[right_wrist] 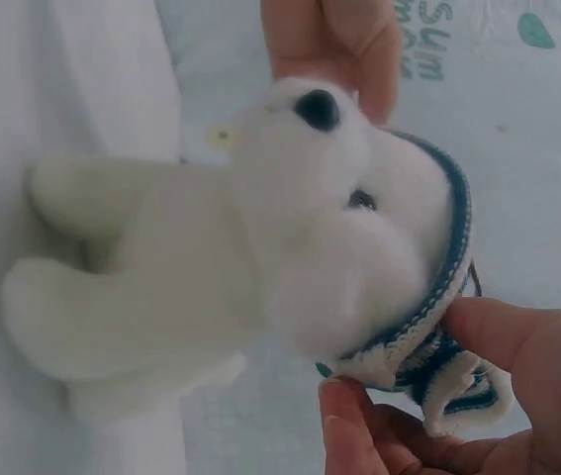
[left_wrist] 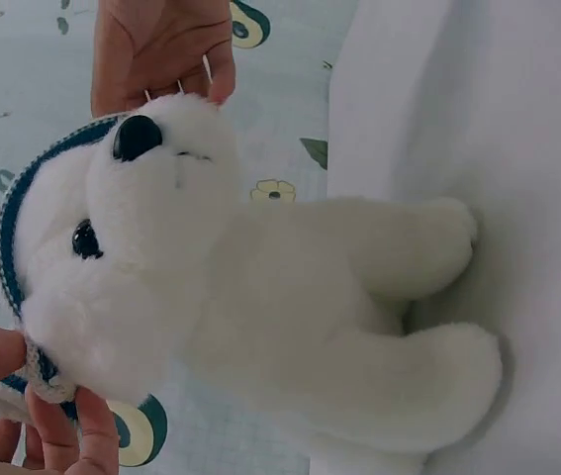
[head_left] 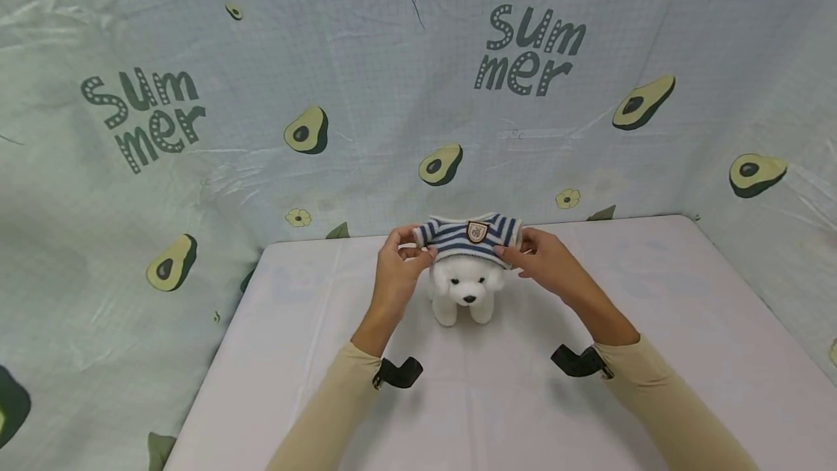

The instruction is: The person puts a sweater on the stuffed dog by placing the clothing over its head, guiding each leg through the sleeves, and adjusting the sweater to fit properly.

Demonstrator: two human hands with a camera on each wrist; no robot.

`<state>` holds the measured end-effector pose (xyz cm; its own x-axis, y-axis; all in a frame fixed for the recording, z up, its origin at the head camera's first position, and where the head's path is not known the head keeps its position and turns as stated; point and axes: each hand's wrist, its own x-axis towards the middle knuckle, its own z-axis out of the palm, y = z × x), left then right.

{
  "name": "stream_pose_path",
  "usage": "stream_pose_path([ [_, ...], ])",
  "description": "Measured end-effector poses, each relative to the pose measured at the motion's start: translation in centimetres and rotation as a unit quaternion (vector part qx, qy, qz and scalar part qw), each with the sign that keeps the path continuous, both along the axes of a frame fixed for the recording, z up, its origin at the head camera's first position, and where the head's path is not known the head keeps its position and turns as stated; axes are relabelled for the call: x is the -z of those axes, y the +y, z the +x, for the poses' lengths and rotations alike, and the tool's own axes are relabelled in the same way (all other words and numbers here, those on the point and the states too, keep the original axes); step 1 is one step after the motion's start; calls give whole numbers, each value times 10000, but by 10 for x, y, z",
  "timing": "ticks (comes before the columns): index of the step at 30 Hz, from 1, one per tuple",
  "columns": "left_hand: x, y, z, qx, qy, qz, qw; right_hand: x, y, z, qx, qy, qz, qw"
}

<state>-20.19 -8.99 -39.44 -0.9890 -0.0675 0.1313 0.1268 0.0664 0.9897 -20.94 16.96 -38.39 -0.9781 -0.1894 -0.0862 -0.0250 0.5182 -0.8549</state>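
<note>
A white plush dog (head_left: 466, 283) stands on the table, facing me. A small blue-and-white striped sweater (head_left: 451, 236) with a badge on its front sits over the top of the dog's head, its hem above the eyes. My left hand (head_left: 400, 260) pinches the sweater's edge by the sleeve on the left. On the other side my right hand (head_left: 546, 262) pinches the hem near the other sleeve. In the right wrist view the hem (right_wrist: 455, 237) curves round the back of the head, and thumb and fingers grip it below the ear.
The table (head_left: 314, 355) has a pale cover. Behind it and at both sides hangs a cloth (head_left: 366, 78) printed with avocados and lettering. Black wrist mounts (head_left: 400, 373) stick out from both sleeves over the table.
</note>
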Motion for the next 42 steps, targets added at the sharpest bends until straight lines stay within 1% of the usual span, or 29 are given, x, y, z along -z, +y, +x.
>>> stream_pose_path([
  [2,0,0,1,-78,-114,-44,9999,2,-2,0,-68,-249,13,9997],
  [5,0,0,3,-137,-373,-69,9992,4,-5,0,-80,-628,-156,9979],
  [8,-2,1,4,-169,-814,-152,9964,6,-8,1,-42,-913,-376,9951],
  [12,-3,0,7,-20,-1416,-241,9896,8,-10,3,-17,-1165,-671,9909],
  [15,-3,0,9,210,-1567,-96,9874,11,-10,4,-10,-1183,-902,9889],
  [18,-3,0,8,319,-1522,154,9877,14,-9,5,-9,-1197,-1404,9828],
  [20,-3,1,8,328,-1480,338,9879,15,-8,6,54,-1317,-1877,9733],
  [21,-3,1,8,320,-1481,427,9875,16,-8,6,85,-1405,-2167,9660],
  [23,-3,2,8,294,-1524,620,9859,17,-8,8,177,-1619,-2740,9478],
  [27,-2,3,9,313,-1607,962,9818,16,-6,11,282,-1948,-3646,9101],
  [29,-2,2,11,349,-1618,1046,9806,17,-5,13,284,-2026,-3935,8963],
  [31,-1,1,13,405,-1608,1088,9801,18,-4,14,272,-2053,-4151,8859],
  [36,1,0,18,496,-1494,1310,9788,23,-4,20,158,-1964,-4600,8658],
  [40,4,-1,20,541,-1481,1804,9709,27,-4,23,-71,-1879,-4912,8505],
  [42,7,0,21,595,-1523,2080,9644,30,-4,25,-233,-1880,-5011,8444],
])
